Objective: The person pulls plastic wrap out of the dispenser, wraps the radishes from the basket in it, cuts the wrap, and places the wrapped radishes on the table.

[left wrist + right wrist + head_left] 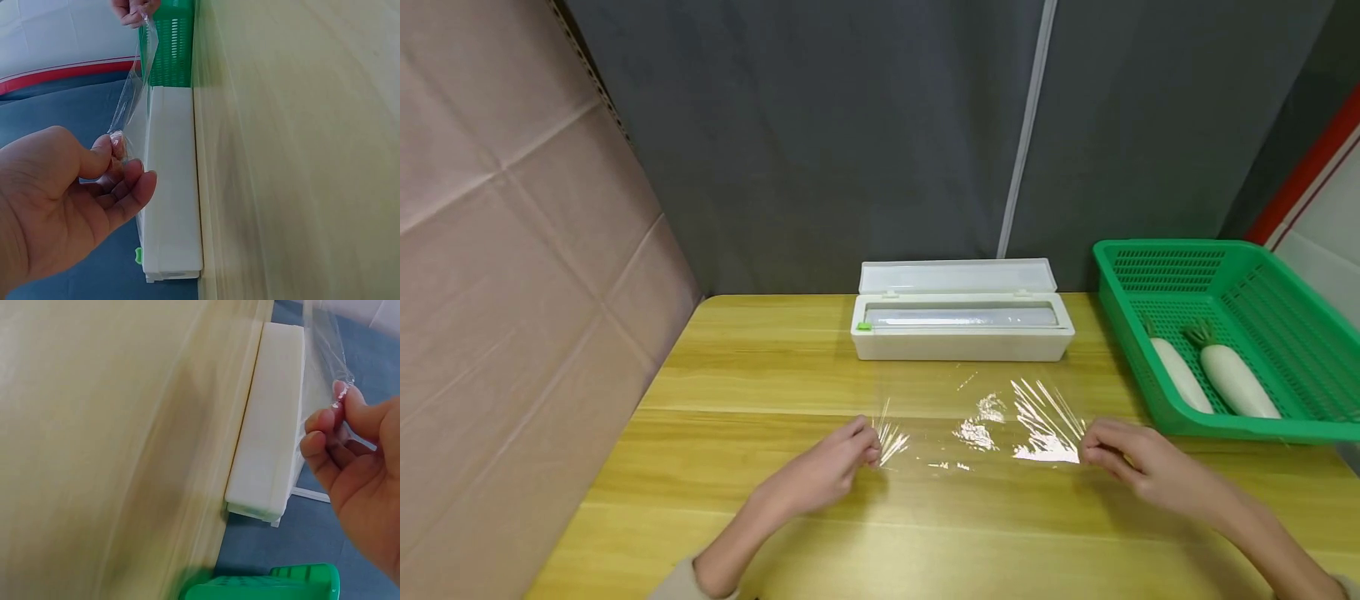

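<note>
A clear sheet of plastic wrap (976, 433) stretches between both hands above the table, its creases shining near each grip. My left hand (837, 462) pinches its near left corner between thumb and fingers. At the near right corner, my right hand (1138, 467) pinches the film the same way. Behind the sheet stands a white wrap dispenser box (962, 346) with its lid (958, 275) raised. Inside lies a roll of film (962, 317), and a green slide cutter (864, 326) sits at the left end of the front edge. Both wrist views show the film bunched at the fingertips.
To the right stands a green plastic basket (1165, 412) holding two white radishes (1238, 382) with trimmed stems. The wooden table (737, 383) ends at a dark grey curtain (850, 150). A pale panelled wall (527, 292) borders the left side.
</note>
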`<control>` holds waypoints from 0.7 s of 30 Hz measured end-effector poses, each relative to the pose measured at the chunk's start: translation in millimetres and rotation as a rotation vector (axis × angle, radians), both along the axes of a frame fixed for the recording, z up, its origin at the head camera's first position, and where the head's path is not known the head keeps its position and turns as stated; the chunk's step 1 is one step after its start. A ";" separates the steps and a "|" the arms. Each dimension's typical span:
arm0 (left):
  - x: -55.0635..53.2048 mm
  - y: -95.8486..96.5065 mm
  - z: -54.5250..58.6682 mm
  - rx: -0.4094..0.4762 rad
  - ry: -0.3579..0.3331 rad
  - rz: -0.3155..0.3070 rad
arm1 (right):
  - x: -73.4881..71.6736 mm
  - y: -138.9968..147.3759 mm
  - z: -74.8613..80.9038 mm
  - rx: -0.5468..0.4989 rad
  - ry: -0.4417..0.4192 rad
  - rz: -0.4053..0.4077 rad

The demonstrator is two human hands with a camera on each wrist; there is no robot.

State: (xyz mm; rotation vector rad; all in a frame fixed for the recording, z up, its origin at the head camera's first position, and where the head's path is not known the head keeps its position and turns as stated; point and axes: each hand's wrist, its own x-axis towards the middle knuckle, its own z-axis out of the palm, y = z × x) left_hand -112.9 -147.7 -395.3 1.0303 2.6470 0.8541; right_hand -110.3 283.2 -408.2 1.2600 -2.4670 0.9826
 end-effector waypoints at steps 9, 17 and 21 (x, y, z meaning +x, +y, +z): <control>1.6 -9.1 -2.6 -0.002 0.038 -0.017 | -1.7 -0.6 -12.2 0.067 0.004 0.043; -2.1 -10.8 -9.4 -0.025 0.043 -0.048 | -7.0 -2.3 -26.1 0.083 0.036 0.066; -5.3 -8.8 -11.4 -0.099 0.023 -0.048 | -9.9 -3.8 -29.6 0.099 0.027 0.077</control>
